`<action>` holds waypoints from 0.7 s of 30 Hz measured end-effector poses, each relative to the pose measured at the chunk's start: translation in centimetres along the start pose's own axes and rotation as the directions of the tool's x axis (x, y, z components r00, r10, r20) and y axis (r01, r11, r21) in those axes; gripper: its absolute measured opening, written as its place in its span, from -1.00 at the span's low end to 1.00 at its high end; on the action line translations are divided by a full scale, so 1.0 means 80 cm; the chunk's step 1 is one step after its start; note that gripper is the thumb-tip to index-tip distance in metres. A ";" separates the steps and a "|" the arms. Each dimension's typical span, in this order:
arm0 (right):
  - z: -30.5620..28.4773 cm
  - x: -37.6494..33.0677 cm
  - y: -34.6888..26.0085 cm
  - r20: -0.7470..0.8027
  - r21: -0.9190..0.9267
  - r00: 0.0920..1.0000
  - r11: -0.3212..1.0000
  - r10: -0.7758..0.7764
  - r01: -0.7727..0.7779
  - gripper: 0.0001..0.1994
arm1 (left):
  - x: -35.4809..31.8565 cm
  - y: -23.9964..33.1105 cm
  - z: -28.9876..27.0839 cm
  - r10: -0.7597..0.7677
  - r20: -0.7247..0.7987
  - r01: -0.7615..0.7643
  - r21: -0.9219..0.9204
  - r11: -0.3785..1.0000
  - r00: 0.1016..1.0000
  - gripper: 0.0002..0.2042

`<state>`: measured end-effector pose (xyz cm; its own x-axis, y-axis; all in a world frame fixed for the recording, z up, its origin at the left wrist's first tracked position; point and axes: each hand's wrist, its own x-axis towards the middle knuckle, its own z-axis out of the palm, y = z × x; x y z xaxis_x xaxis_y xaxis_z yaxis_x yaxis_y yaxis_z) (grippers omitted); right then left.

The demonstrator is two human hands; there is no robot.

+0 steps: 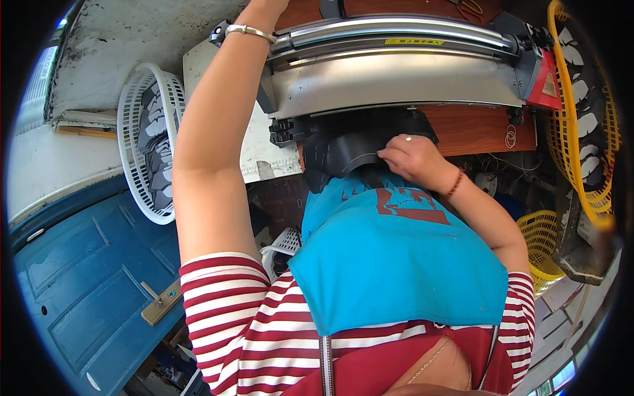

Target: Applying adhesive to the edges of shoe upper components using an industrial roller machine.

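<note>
**A:** Where was the dark piece?

**B:** The dark cut piece sat in the middle of the frame, just under the machine's metal plate, its upper edge tucked into the shadow below the plate. I read that as it being fed or lined up there. It looked matte, charcoal grey, flat and stiff, with a pale curved line across it.

**A:** And the hands?

**B:** The right hand rested on the piece's right edge, fingers pressed together and pinching that edge, probably to steady it. The left hand reached to the top of the frame, past a silver bangle; it was cut off there, so I couldn't tell how its fingers stood.

**A:** Around it?

**B:** A wooden desk carried the machine. A white basket at upper left held similar dark pieces, handy for picking, I'd guess. Yellow baskets stood at the right.
</note>
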<state>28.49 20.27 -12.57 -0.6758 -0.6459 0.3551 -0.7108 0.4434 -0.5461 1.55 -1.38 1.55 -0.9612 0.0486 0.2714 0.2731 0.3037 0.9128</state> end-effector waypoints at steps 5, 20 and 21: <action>-0.130 0.033 -0.032 -0.145 -0.134 0.973 0.971 0.178 -0.198 -0.81 | -0.028 -0.064 0.012 0.258 0.442 -0.477 0.506 0.719 0.859 -0.72; 0.036 -0.011 0.024 0.178 -0.187 0.977 0.979 0.114 -0.080 -0.59 | 0.002 -0.074 0.033 0.036 0.481 -0.248 0.384 0.889 0.876 -0.77; 0.052 -0.027 0.037 0.243 -0.215 0.961 0.973 0.131 -0.078 -0.59 | 0.007 -0.070 0.034 0.042 0.485 -0.255 0.382 0.889 0.873 -0.77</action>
<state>28.67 20.37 -18.11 -0.6954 -0.7135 0.0858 -0.6808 0.6159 -0.3964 -0.60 -0.46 -4.25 -0.8466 0.5168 0.1273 0.4729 0.6205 0.6256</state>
